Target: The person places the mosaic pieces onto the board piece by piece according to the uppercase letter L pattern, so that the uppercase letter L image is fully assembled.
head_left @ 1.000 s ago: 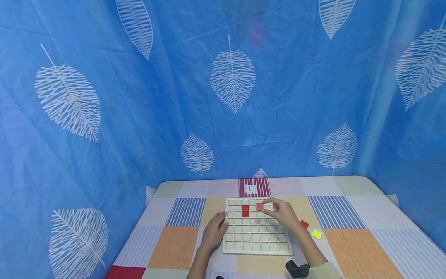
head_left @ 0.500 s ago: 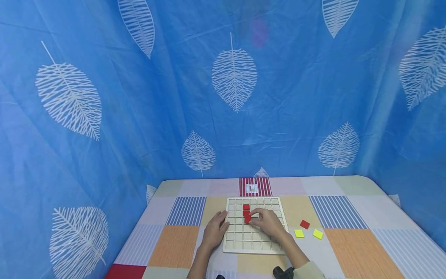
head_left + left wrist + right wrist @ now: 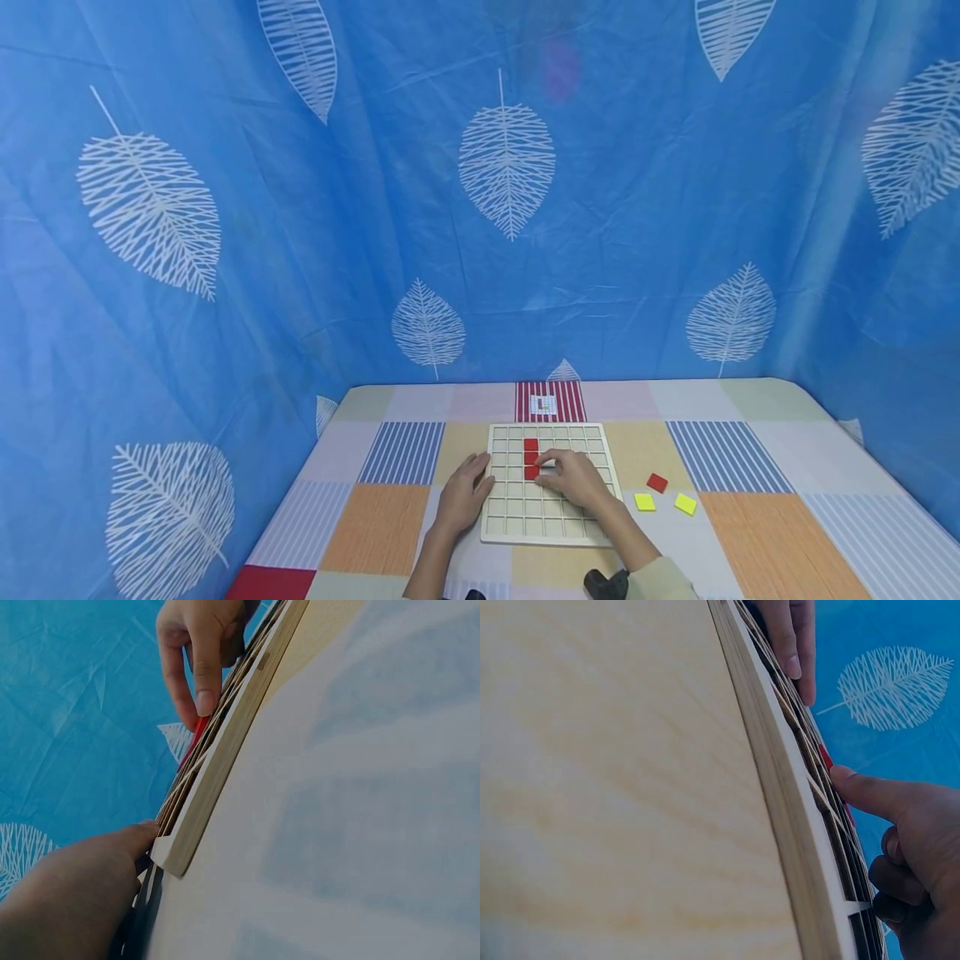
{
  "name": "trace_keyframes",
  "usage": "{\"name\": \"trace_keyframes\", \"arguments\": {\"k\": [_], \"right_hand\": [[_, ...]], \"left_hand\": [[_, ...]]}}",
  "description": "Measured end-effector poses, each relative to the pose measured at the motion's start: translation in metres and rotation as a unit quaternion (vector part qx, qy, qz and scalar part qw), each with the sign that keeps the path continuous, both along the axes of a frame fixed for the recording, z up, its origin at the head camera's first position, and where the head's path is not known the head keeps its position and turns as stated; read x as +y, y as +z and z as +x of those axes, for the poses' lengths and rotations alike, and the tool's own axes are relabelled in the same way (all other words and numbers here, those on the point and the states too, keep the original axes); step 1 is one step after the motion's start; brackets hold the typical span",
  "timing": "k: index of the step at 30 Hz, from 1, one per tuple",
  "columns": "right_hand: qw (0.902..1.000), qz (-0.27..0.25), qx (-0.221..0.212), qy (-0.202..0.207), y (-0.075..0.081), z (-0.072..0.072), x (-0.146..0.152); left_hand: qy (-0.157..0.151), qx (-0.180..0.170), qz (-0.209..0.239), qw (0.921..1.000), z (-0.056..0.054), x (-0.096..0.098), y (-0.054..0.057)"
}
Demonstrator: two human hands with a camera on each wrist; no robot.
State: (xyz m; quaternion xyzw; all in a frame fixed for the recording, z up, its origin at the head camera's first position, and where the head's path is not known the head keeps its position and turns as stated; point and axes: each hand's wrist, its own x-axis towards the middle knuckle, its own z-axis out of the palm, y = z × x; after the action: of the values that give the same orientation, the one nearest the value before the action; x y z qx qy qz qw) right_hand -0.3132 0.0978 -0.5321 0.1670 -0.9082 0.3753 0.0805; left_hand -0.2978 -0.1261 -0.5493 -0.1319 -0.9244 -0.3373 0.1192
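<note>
A pale wooden grid board (image 3: 551, 540) lies on the table, with red square tiles stacked in one column of its cells. My right hand (image 3: 581, 479) is over the board, its thumb and index finger pinching the lowest red tile (image 3: 531, 472) at its right side. Directly above that tile in the head view sit two more, an upper red tile (image 3: 531, 445) and a middle red tile (image 3: 530, 458). My left hand (image 3: 461, 496) rests along the board's left edge with fingers extended; in the left wrist view the left thumb (image 3: 142, 834) is at the board's corner.
Right of the board lie a loose red tile (image 3: 657, 482) and two yellow tiles, one nearer (image 3: 644, 502) and one farther right (image 3: 686, 503). Behind the board is a small printed grid card (image 3: 543, 405). A blue leaf-patterned curtain (image 3: 600, 208) encloses the patchwork-covered table.
My right hand has carried a red tile left and nearer, from the board's upper right to below the other two. My left hand has stayed at the left edge.
</note>
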Motion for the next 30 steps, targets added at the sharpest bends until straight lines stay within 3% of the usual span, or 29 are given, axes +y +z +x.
{"name": "trace_keyframes", "arguments": {"k": [8,16,24,30], "right_hand": [[0.9999,-0.012,-0.008,-0.007,0.004,0.006,0.01],[0.9981,-0.037,-0.018,-0.047,0.011,0.014,0.036],[0.9951,-0.032,0.013,-0.092,0.015,0.021,0.082],[0.9923,-0.013,0.016,-0.122,0.012,0.03,0.122]], "left_hand": [[0.005,0.003,-0.007,1.0,-0.001,0.001,-0.002],[0.0,0.002,-0.002,1.0,0.001,-0.001,0.0],[0.003,0.005,0.001,1.0,0.0,-0.001,0.0],[0.001,-0.012,0.003,0.9999,-0.001,0.0,0.002]]}}
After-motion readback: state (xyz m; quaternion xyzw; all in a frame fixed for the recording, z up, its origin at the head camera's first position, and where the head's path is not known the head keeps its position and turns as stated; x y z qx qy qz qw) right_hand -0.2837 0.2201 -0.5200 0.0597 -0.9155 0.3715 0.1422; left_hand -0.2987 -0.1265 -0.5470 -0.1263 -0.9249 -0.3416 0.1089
